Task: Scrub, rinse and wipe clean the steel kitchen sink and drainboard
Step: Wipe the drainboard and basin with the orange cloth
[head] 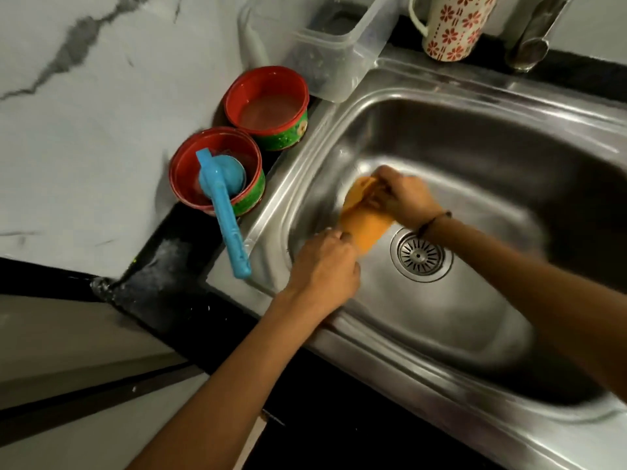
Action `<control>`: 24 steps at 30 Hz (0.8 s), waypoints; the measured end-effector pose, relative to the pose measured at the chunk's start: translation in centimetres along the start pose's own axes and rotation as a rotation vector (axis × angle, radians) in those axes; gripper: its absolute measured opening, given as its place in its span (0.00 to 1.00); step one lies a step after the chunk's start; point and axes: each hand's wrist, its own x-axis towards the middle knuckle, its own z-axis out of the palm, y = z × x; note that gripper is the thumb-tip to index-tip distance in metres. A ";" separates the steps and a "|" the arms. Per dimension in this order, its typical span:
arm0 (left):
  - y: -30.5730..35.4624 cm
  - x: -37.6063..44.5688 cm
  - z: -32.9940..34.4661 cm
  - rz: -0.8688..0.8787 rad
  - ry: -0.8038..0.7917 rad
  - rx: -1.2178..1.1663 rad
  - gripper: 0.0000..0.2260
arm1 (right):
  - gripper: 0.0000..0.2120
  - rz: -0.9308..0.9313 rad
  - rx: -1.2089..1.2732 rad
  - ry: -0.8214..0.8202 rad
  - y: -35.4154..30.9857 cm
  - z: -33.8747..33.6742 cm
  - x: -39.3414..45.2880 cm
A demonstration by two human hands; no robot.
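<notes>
Orange cloth (362, 221) lies stretched against the left inner wall of the steel sink (475, 137), held at both ends. The right hand (409, 198) grips its far end with curled fingers; a dark band circles that wrist. The left hand (325, 266) pinches the near end by the basin's left rim, fingers curled over the fabric. A round drain strainer (420, 255) sits in the basin floor just right of the cloth. On the dark counter to the left stand two red-and-green bowls (268, 106), the nearer one holding a blue handled tool (224, 205). Far back are a clear plastic container (332, 52) and a red-flowered mug (453, 25)
</notes>
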 end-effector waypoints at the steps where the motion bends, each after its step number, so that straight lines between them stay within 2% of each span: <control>1: -0.2 -0.4 0.1 -0.011 -0.009 -0.013 0.15 | 0.06 0.071 0.175 -0.066 -0.5 1.5 -1.7; 2: -0.4 -0.7 0.2 -0.023 -0.003 -0.028 0.14 | 0.04 0.147 0.372 -0.137 -1.2 2.6 -3.4; 4: -0.8 -1.4 0.3 -0.047 0.020 -0.043 0.14 | 0.11 0.309 0.711 -0.297 -2.2 4.3 -6.8; 5: -1.0 -1.9 0.3 -0.056 0.024 -0.050 0.14 | 0.11 0.406 0.837 -0.365 -2.4 4.8 -8.1; 7: -1.4 -2.7 0.2 -0.056 0.019 -0.070 0.15 | 0.10 0.614 1.039 -0.420 -1.9 5.3 -9.5; 9: -1.8 -3.3 0.2 -0.041 0.007 -0.090 0.16 | 0.10 0.725 1.222 -0.404 -1.5 5.5 -9.4; 12: -2.1 -3.3 0.3 -0.016 0.006 -0.101 0.17 | 0.10 0.746 1.419 -0.352 -1.7 6.1 -7.4; 16: -2.4 -3.2 0.2 -0.010 0.007 -0.100 0.16 | 0.12 0.679 1.513 -0.403 -3.2 7.5 -5.9; 21: -3.6 -2.8 -0.2 0.048 0.040 -0.073 0.18 | 0.13 0.531 1.514 -0.206 -1.9 6.8 -5.9; 23: -4.1 -2.7 -0.3 0.069 0.018 -0.067 0.18 | 0.14 0.545 1.636 -0.235 -1.4 6.5 -6.2; 24: -4.2 -2.6 -0.4 0.079 0.006 -0.069 0.18 | 0.13 0.538 1.665 -0.305 -1.8 6.4 -6.7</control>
